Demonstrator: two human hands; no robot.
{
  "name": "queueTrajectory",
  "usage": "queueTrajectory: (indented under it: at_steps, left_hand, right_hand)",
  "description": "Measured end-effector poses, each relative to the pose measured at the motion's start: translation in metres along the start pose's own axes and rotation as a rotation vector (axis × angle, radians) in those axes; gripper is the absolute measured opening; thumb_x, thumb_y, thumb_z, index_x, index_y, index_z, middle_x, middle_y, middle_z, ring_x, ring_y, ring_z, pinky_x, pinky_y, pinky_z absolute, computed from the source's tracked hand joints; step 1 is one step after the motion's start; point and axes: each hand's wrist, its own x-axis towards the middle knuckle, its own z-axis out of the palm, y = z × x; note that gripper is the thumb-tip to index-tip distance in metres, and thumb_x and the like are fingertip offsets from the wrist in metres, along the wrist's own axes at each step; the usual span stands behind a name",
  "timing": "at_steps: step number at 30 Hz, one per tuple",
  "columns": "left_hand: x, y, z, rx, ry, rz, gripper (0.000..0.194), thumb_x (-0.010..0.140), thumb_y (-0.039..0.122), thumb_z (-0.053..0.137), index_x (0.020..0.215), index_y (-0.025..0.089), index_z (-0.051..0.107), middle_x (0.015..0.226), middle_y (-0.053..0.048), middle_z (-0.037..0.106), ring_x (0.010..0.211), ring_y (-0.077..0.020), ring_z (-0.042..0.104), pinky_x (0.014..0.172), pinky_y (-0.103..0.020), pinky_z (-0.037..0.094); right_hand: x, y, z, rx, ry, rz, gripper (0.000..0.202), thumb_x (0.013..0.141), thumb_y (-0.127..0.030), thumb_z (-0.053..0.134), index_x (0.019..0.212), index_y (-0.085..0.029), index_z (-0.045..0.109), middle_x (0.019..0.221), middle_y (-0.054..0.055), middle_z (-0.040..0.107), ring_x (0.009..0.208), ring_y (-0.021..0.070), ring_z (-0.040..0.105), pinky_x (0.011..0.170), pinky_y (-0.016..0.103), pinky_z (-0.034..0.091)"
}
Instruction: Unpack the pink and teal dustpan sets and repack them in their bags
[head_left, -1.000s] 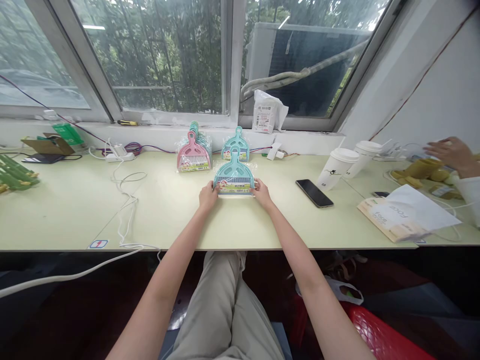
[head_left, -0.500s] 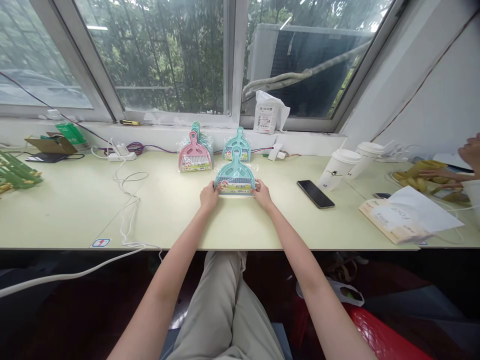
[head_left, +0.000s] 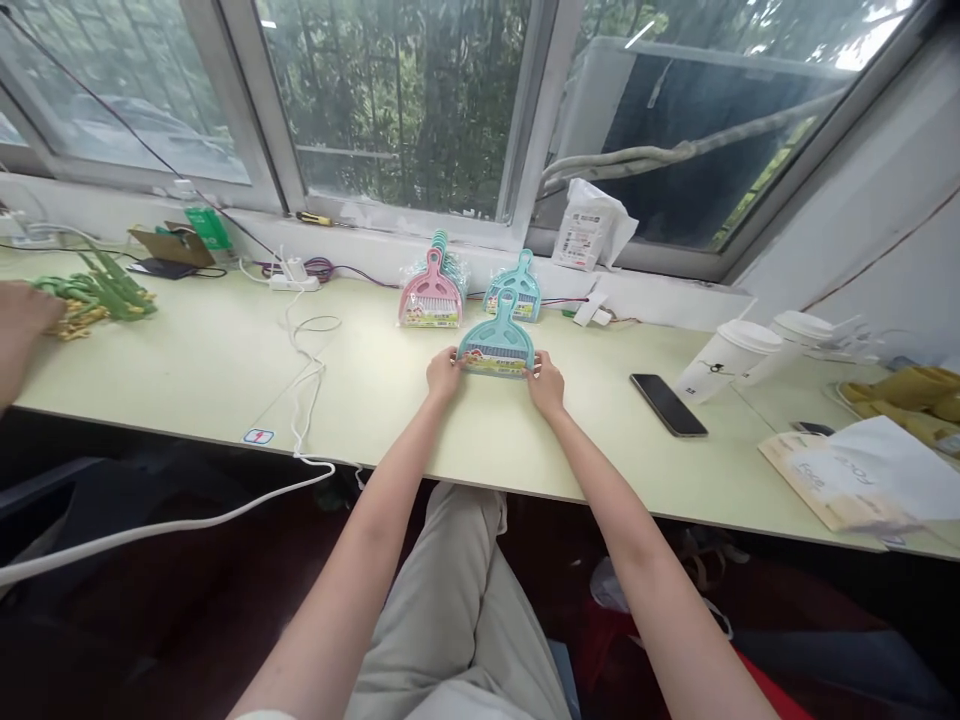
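While gripped both ends | left hand (head_left: 444, 375) pinched on L corner of teal plastic-wrapped mini dustpan set (head_left: 496, 346) | flat on pale green desk (head_left: 187, 360), mid, near pink set (head_left: 430, 297) | right hand (head_left: 547, 383) pinched on R corner | black phone (head_left: 668, 404) further R.

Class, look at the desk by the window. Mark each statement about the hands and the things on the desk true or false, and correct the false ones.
1. Both hands hold the teal dustpan set by its lower corners. True: left hand, right hand.
2. The phone lies left of the left hand. False: it lies to the right of the right hand.
3. A pink dustpan set stands behind the held one, nearer the window. True.
4. The two paper cups stand upright. False: they lean over on the desk.
5. A white cable runs over the desk's front edge. True.
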Motion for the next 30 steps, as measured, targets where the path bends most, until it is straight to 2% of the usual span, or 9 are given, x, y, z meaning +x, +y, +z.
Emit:
queueTrajectory:
  at_steps: [3, 8, 12, 15, 18, 20, 23, 27, 30]
  left_hand:
    - [0.015, -0.016, -0.011, 0.020, 0.008, -0.033, 0.023, 0.087, 0.035, 0.049, 0.101, 0.025, 0.064, 0.106, -0.005, 0.069, 0.091, -0.0186, 0.062, 0.073, -0.026, 0.041]
    - [0.051, -0.059, -0.045, 0.211, 0.007, 0.001, 0.029, 0.084, 0.045, 0.054, 0.094, 0.022, 0.069, 0.110, -0.010, 0.067, 0.107, -0.0239, 0.056, 0.086, -0.030, 0.041]
    - [0.080, -0.085, -0.061, 0.214, 0.012, -0.009, 0.028, 0.087, 0.039, 0.051, 0.101, 0.024, 0.069, 0.116, -0.010, 0.064, 0.110, -0.0220, 0.056, 0.090, -0.030, 0.041]
    - [0.101, -0.098, -0.063, 0.201, 0.030, -0.018, 0.027, 0.088, 0.033, 0.049, 0.105, 0.023, 0.067, 0.112, -0.011, 0.065, 0.109, -0.0229, 0.057, 0.089, -0.031, 0.042]
    - [0.123, -0.110, -0.058, 0.231, 0.164, -0.062, 0.025, 0.088, 0.030, 0.049, 0.104, 0.021, 0.066, 0.122, -0.014, 0.057, 0.120, -0.0273, 0.049, 0.092, -0.035, 0.043]
    - [0.139, -0.117, -0.054, 0.228, 0.249, -0.073, 0.023, 0.088, 0.029, 0.049, 0.102, 0.021, 0.065, 0.133, -0.014, 0.048, 0.127, -0.0290, 0.043, 0.094, -0.037, 0.042]
    - [0.160, -0.121, -0.048, 0.154, 0.233, -0.056, 0.023, 0.088, 0.025, 0.048, 0.108, 0.020, 0.059, 0.134, -0.013, 0.046, 0.120, -0.0258, 0.050, 0.092, -0.035, 0.044]
    - [0.180, -0.119, -0.042, 0.089, 0.215, -0.040, 0.040, 0.087, 0.021, 0.047, 0.127, 0.023, 0.042, 0.128, -0.011, 0.052, 0.112, -0.0216, 0.055, 0.089, -0.032, 0.044]
    - [0.190, -0.118, -0.040, 0.073, 0.250, -0.023, 0.059, 0.086, 0.019, 0.048, 0.140, 0.026, 0.027, 0.133, -0.010, 0.052, 0.114, -0.0203, 0.055, 0.087, -0.030, 0.044]
  right_hand:
    - [0.011, -0.015, 0.023, -0.020, 0.002, 0.013, 0.030, 0.081, -0.019, 0.052, 0.111, -0.021, 0.050, 0.099, 0.008, 0.067, 0.079, 0.0204, 0.063, 0.075, 0.033, 0.047]
    - [0.034, -0.042, 0.070, -0.008, -0.038, -0.026, 0.029, 0.083, -0.018, 0.050, 0.112, -0.021, 0.048, 0.099, 0.007, 0.067, 0.080, 0.0200, 0.063, 0.074, 0.031, 0.046]
    - [0.053, -0.063, 0.106, -0.030, -0.058, -0.056, 0.031, 0.084, -0.016, 0.050, 0.114, -0.021, 0.047, 0.097, 0.007, 0.066, 0.085, 0.0214, 0.064, 0.075, 0.031, 0.046]
    - [0.069, -0.077, 0.131, -0.036, -0.070, -0.072, 0.033, 0.084, -0.013, 0.050, 0.116, -0.020, 0.045, 0.099, 0.009, 0.065, 0.089, 0.0230, 0.064, 0.075, 0.031, 0.046]
    - [0.088, -0.086, 0.155, -0.052, -0.079, -0.101, 0.034, 0.085, -0.015, 0.048, 0.119, -0.018, 0.045, 0.107, 0.014, 0.061, 0.090, 0.0244, 0.064, 0.073, 0.032, 0.048]
    - [0.100, -0.087, 0.170, -0.055, -0.033, -0.110, 0.040, 0.086, -0.017, 0.045, 0.125, -0.017, 0.042, 0.119, 0.017, 0.054, 0.091, 0.0247, 0.063, 0.071, 0.034, 0.050]
    - [0.118, -0.085, 0.188, -0.057, 0.099, -0.137, 0.058, 0.085, -0.018, 0.043, 0.141, -0.019, 0.028, 0.139, 0.019, 0.038, 0.110, 0.0267, 0.056, 0.078, 0.037, 0.053]
    - [0.138, -0.078, 0.202, -0.102, 0.098, -0.219, 0.067, 0.087, -0.019, 0.039, 0.149, -0.017, 0.014, 0.150, 0.017, 0.025, 0.134, 0.0288, 0.033, 0.096, 0.041, 0.047]
    - [0.150, -0.074, 0.210, -0.085, 0.030, -0.192, 0.069, 0.088, -0.018, 0.036, 0.151, -0.017, 0.007, 0.153, 0.017, 0.021, 0.134, 0.0294, 0.033, 0.098, 0.043, 0.045]
